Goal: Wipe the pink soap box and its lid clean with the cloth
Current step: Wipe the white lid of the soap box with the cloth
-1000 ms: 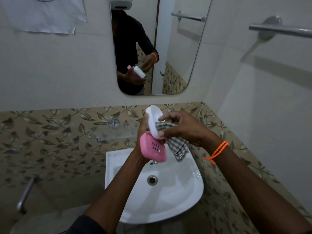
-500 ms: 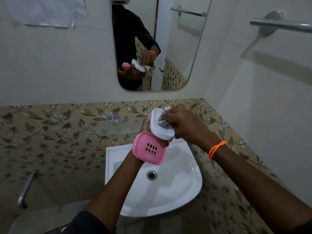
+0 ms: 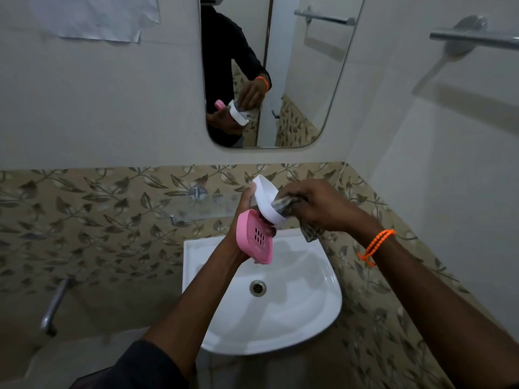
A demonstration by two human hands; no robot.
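Above the white sink [image 3: 309, 318], my left hand [image 3: 244, 214] grips both parts of the soap box. The pink part with drain slots [image 3: 254, 238] hangs lower, facing me. The white part [image 3: 266, 199] stands tilted above it, hollow side toward my right hand. My right hand [image 3: 317, 206] holds the checked cloth [image 3: 283, 204] bunched in its fingers and presses it into the hollow of the white part. A tail of the cloth hangs below my right wrist.
A mirror [image 3: 280, 66] on the wall ahead reflects the hands. A glass shelf [image 3: 196, 209] sits on the leaf-patterned tiles behind the sink. A towel rail [image 3: 474, 37] juts from the right wall. A metal pipe [image 3: 53, 307] stands low at the left.
The white part has tilted so its hollow faces my right hand, and the cloth has gone from its outside into the hollow. Both hands sit slightly lower over the sink.
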